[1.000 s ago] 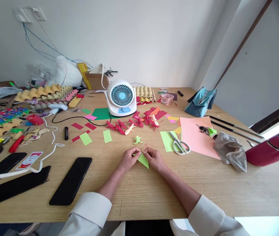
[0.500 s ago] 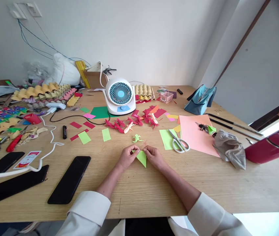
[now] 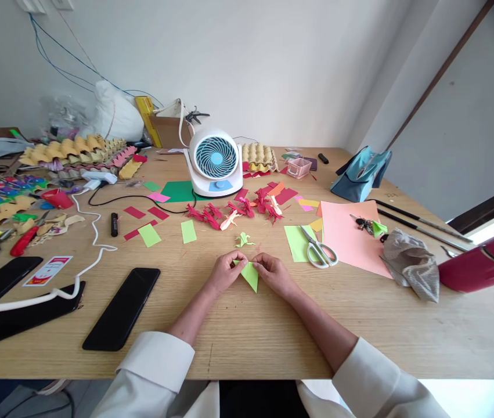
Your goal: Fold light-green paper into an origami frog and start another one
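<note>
A green folded paper (image 3: 250,277), triangular with its point toward me, is pinched at its upper corners between both hands. My left hand (image 3: 226,271) grips its left corner with thumb and fingers. The right corner is held the same way by my right hand (image 3: 274,274). Just beyond the hands lies a small green folded paper figure (image 3: 244,240). Several red folded figures (image 3: 247,208) and a pale one (image 3: 230,220) lie farther back, in front of the fan. Scissors (image 3: 318,248) rest partly on a green sheet (image 3: 296,242) to the right.
A white fan (image 3: 215,162) stands at the back. Black phones, one of them nearest (image 3: 122,309), and a white cable (image 3: 94,255) lie left. On the right are a pink sheet (image 3: 351,238), crumpled grey wrap (image 3: 410,264), a red bottle (image 3: 482,264) and a blue bag (image 3: 361,174).
The camera view has shifted slightly. Both hands keep their pinch on the green folded paper, with hardly any visible movement.
</note>
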Demonstrator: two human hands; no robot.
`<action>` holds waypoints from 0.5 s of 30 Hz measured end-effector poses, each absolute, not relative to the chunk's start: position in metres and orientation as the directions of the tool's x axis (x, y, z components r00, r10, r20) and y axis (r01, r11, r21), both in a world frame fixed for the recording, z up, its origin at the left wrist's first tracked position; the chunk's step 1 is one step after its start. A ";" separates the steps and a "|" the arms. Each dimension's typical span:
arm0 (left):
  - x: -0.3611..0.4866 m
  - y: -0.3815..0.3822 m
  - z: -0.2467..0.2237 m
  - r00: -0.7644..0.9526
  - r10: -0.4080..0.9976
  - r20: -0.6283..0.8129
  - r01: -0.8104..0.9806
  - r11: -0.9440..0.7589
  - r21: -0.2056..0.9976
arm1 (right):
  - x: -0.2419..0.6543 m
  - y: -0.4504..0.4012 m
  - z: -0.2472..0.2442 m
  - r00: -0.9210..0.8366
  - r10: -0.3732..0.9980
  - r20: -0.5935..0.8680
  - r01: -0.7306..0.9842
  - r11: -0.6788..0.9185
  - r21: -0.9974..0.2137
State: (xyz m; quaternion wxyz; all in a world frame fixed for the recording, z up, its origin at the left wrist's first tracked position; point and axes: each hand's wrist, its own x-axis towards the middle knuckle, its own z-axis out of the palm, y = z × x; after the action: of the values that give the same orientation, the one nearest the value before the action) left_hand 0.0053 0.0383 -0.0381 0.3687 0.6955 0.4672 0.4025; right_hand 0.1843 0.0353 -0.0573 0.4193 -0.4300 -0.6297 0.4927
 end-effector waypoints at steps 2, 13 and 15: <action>0.005 0.038 -0.039 0.237 0.948 0.213 0.357 -0.289 0.888 | 0.184 0.036 -0.060 -0.285 0.953 0.104 0.087 0.134 -0.987; 0.005 0.038 -0.040 0.204 0.955 0.216 0.393 -0.282 0.875 | 0.185 0.035 -0.059 -0.320 0.942 0.104 -0.002 0.109 -0.994; 0.005 0.038 -0.040 0.201 0.956 0.215 0.397 -0.280 0.874 | 0.186 0.035 -0.058 -0.330 0.938 0.106 0.006 0.115 -0.993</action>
State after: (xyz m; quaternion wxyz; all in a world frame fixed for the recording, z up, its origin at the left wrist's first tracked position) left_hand 0.0047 0.0380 -0.0402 0.3480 0.6923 0.4886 0.4012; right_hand 0.1859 0.0348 -0.0575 0.4304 -0.3868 -0.6101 0.5412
